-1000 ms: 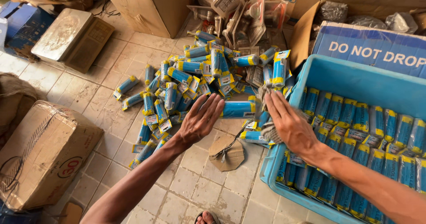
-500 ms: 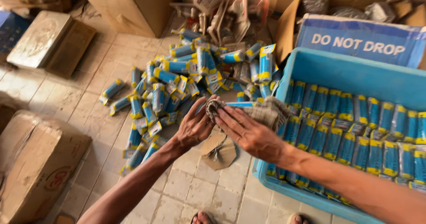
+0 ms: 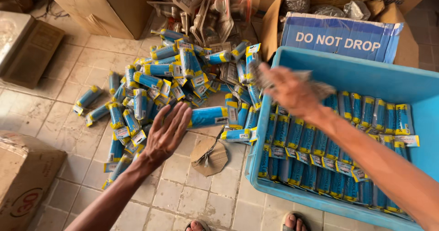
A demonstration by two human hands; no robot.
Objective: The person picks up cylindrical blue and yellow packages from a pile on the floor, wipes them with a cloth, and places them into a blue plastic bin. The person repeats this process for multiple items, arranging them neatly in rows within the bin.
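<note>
Over tiled floor, two hands, left hand (image 3: 165, 132) open, right hand (image 3: 288, 91) blurred, one blue crate (image 3: 320, 73)

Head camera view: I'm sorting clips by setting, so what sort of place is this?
Probably a stockroom or packing area: a tiled floor strewn with blue packets, cardboard boxes around, and a blue crate filled with neat rows.

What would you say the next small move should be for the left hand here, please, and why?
Probably lower the left hand onto the blue and yellow packet just past its fingertips and grip it. The hand is open and holds nothing, and that packet lies apart from the pile, nearest the blue crate, where packets already stand in rows. The right hand, blurred, is over the crate with something greyish.
</note>
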